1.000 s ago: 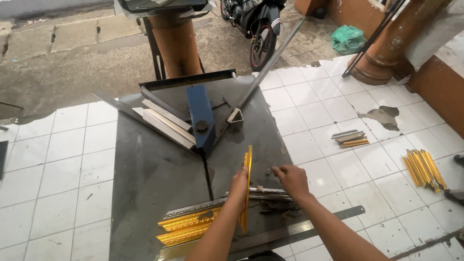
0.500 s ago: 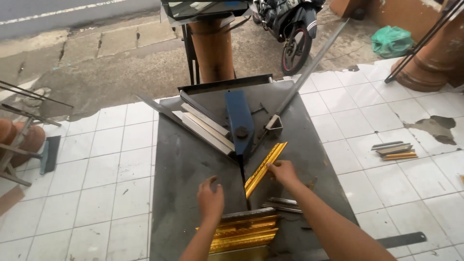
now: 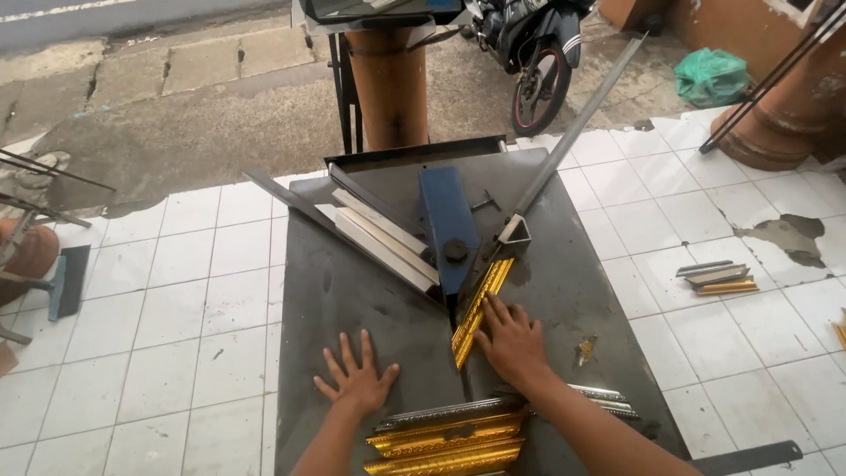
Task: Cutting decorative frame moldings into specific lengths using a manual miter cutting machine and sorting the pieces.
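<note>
A dark metal counter stands on a white tiled floor, and both of the person's hands rest on it. The left hand lies flat with its fingers spread, palm down on bare metal at the near left, gripping nothing. The right hand is also open, pressed down with its fingers touching the right edge of a gold moulding strip. That strip lies at a slant on the counter, its far end up against a blue cutter head near the middle and its near end just left of the right hand. A long grey lever runs from beside the cutter head up to the far right. Left of the cutter, pale wooden strips lie against an angled metal fence.

At the near edge, between the forearms, a stack of gold moulding pieces lies crosswise, with what looks like a silver-toned piece on its far side. A small offcut sits on the counter right of the right hand. On the floor to the right lies a small pile of short moulding pieces, well apart from the counter. Farther off are a brown post, a parked motorcycle and a green bag.
</note>
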